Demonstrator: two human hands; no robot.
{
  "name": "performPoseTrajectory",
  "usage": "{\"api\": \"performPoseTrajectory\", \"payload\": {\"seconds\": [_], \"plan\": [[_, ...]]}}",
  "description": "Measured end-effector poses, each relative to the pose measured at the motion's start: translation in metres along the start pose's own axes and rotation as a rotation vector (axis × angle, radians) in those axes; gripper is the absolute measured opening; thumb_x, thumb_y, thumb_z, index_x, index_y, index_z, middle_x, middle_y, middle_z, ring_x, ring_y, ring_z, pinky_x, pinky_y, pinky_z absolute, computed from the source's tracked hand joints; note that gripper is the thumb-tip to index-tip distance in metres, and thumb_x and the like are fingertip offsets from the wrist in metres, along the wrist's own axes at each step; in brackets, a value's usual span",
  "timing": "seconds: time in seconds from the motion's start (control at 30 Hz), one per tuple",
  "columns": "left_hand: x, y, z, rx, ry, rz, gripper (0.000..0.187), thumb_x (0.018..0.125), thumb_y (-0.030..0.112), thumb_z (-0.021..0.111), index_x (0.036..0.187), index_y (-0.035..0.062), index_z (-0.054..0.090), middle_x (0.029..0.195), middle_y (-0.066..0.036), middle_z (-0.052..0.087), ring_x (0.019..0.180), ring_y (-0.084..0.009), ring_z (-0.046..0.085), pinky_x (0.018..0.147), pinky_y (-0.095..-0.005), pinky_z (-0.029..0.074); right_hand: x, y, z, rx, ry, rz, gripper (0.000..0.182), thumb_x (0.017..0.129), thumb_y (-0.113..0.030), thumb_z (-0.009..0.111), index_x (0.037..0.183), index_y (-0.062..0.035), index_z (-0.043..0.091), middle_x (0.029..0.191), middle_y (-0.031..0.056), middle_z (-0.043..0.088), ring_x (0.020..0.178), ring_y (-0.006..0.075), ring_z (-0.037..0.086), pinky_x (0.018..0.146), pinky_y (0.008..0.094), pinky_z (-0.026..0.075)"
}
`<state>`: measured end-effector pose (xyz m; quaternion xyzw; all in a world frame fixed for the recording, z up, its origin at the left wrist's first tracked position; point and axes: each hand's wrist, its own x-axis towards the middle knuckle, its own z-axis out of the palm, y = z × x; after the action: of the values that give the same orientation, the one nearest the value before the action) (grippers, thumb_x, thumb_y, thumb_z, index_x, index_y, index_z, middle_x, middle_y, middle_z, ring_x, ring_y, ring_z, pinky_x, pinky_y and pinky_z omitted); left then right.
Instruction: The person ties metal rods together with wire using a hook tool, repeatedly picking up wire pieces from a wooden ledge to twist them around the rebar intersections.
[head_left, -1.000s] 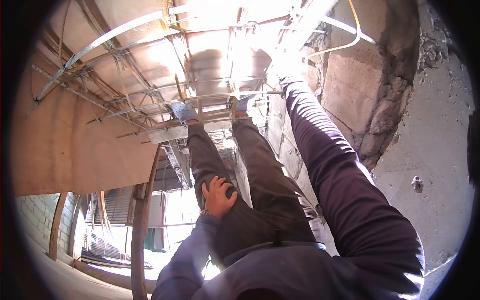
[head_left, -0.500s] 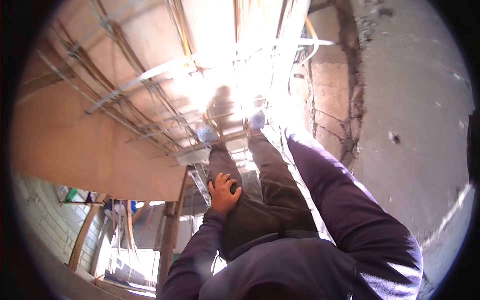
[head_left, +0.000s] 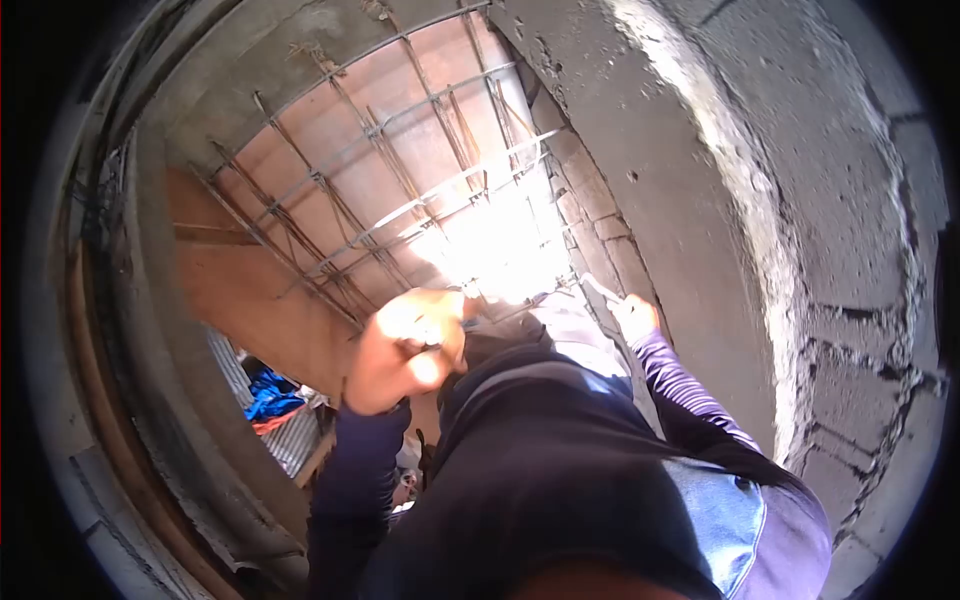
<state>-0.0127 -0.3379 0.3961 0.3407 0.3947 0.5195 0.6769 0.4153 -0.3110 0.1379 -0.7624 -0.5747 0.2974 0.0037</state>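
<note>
My left hand (head_left: 405,350) is raised in front of my chest, sunlit and blurred, with its fingers curled; whether it holds anything is unclear. My right hand (head_left: 636,318) is out beside the grey block wall (head_left: 760,250) and grips a thin light metal piece (head_left: 601,289) that points up and left toward the rebar mesh (head_left: 400,190). My dark sleeves and torso fill the lower middle of the view and hide my legs.
The rebar mesh lies over brown plywood formwork (head_left: 250,290). A rough concrete edge (head_left: 190,400) curves down the left. Below it lie a blue cloth (head_left: 268,392) and corrugated sheet (head_left: 290,440). Strong glare sits at the centre.
My left hand has come off my thigh and risen toward the camera. The view has swung so my legs and feet are hidden, and my right hand now shows by the wall.
</note>
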Motion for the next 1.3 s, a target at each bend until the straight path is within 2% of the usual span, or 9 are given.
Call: {"api": "performPoseTrajectory", "payload": {"seconds": [0.03, 0.1, 0.2, 0.43, 0.5, 0.57, 0.7, 0.97, 1.3], "plan": [[-0.016, 0.032, 0.026, -0.119, 0.028, 0.054, 0.032, 0.085, 0.015, 0.078, 0.110, -0.0024, 0.068, 0.079, -0.005, 0.064, 0.070, -0.0136, 0.062, 0.063, -0.0257, 0.051, -0.001, 0.003, 0.003, 0.029, 0.034, -0.008, 0.041, 0.083, -0.045, 0.075, 0.083, -0.0041, 0.068, 0.085, 0.0226, 0.069, 0.079, 0.0371, 0.069, 0.073, 0.0440, 0.053], [0.006, 0.084, 0.042, -0.063, -0.793, 0.509, 0.037, 0.085, 0.035, 0.081, 0.096, 0.0007, 0.072, 0.082, -0.012, 0.067, 0.071, -0.0231, 0.068, 0.063, -0.0310, 0.057, -0.005, -0.003, 0.000, 0.117, 0.100, -0.094, 0.040, 0.081, -0.038, 0.080, 0.073, -0.0037, 0.061, 0.073, 0.0194, 0.064, 0.066, 0.0315, 0.062, 0.066, 0.0417, 0.050], [-0.024, 0.100, 0.099, -0.062, -0.758, 0.841, 0.025, 0.080, 0.036, 0.085, 0.099, 0.0220, 0.077, 0.087, -0.005, 0.057, 0.065, -0.0161, 0.054, 0.055, -0.0266, 0.049, -0.004, -0.012, -0.002, 0.186, 0.092, -0.055, 0.042, 0.080, -0.038, 0.081, 0.071, -0.0038, 0.057, 0.070, 0.0179, 0.062, 0.064, 0.0303, 0.059, 0.065, 0.0413, 0.050], [-0.048, 0.145, 0.086, 0.037, -0.879, 0.609, 0.007, 0.086, 0.029, 0.080, 0.091, 0.0261, 0.076, 0.080, -0.006, 0.059, 0.057, -0.0148, 0.053, 0.049, -0.0242, 0.047, -0.009, -0.019, -0.011, 0.205, 0.116, -0.046, 0.042, 0.079, -0.037, 0.081, 0.075, -0.0029, 0.056, 0.077, 0.0189, 0.065, 0.070, 0.0301, 0.060, 0.071, 0.0402, 0.050], [-0.045, 0.164, 0.052, 0.193, -1.043, 0.639, 0.042, 0.086, 0.035, 0.080, 0.098, -0.0034, 0.070, 0.081, -0.015, 0.068, 0.067, -0.0257, 0.068, 0.061, -0.0335, 0.057, -0.009, -0.015, -0.006, 0.276, 0.058, -0.055, 0.042, 0.080, -0.036, 0.081, 0.075, -0.0025, 0.056, 0.074, 0.0166, 0.063, 0.066, 0.0269, 0.053, 0.069, 0.0392, 0.048], [-0.055, 0.190, -0.001, 0.531, -0.784, 0.745, 0.043, 0.090, 0.033, 0.076, 0.107, -0.0057, 0.068, 0.086, -0.017, 0.070, 0.069, -0.0262, 0.069, 0.060, -0.0338, 0.057, 0.005, -0.006, 0.013, 0.397, 0.100, -0.218, 0.047, 0.082, -0.034, 0.084, 0.068, -0.0059, 0.048, 0.062, 0.0024, 0.044, 0.061, 0.0156, 0.036, 0.057, 0.0350, 0.036], [-0.064, 0.194, -0.073, 1.293, 0.601, 0.361, 0.043, 0.089, 0.023, 0.074, 0.124, 0.0006, 0.064, 0.117, -0.010, 0.068, 0.109, -0.0173, 0.063, 0.096, -0.0331, 0.045, 0.076, 0.021, 0.049, 0.645, -0.410, -0.112, 0.039, 0.093, -0.041, 0.073, 0.072, -0.0108, 0.060, 0.057, -0.0029, 0.047, 0.043, 0.0096, 0.038, 0.042, 0.0291, 0.032], [-0.094, 0.133, -0.277, 2.288, 1.046, 0.226, 0.080, 0.079, 0.048, 0.079, 0.135, -0.0036, 0.054, 0.138, -0.028, 0.053, 0.129, -0.0442, 0.050, 0.110, -0.0494, 0.040, 0.129, -0.128, -0.008, 0.385, -0.753, -0.205, 0.023, 0.104, -0.029, 0.050, 0.097, -0.0084, 0.056, 0.052, 0.0091, 0.052, 0.029, 0.0209, 0.043, 0.031, 0.0363, 0.036], [-0.081, 0.127, -0.274, 2.003, 1.124, -0.161, 0.077, 0.090, 0.036, 0.068, 0.148, -0.0030, 0.034, 0.142, -0.031, 0.046, 0.131, -0.0463, 0.048, 0.107, -0.0511, 0.042, 0.213, -0.255, -0.018, 0.356, -0.624, -0.217, 0.031, 0.096, -0.030, 0.058, 0.078, -0.0053, 0.063, 0.057, 0.0047, 0.055, 0.044, 0.0161, 0.051, 0.040, 0.0349, 0.041]]}}
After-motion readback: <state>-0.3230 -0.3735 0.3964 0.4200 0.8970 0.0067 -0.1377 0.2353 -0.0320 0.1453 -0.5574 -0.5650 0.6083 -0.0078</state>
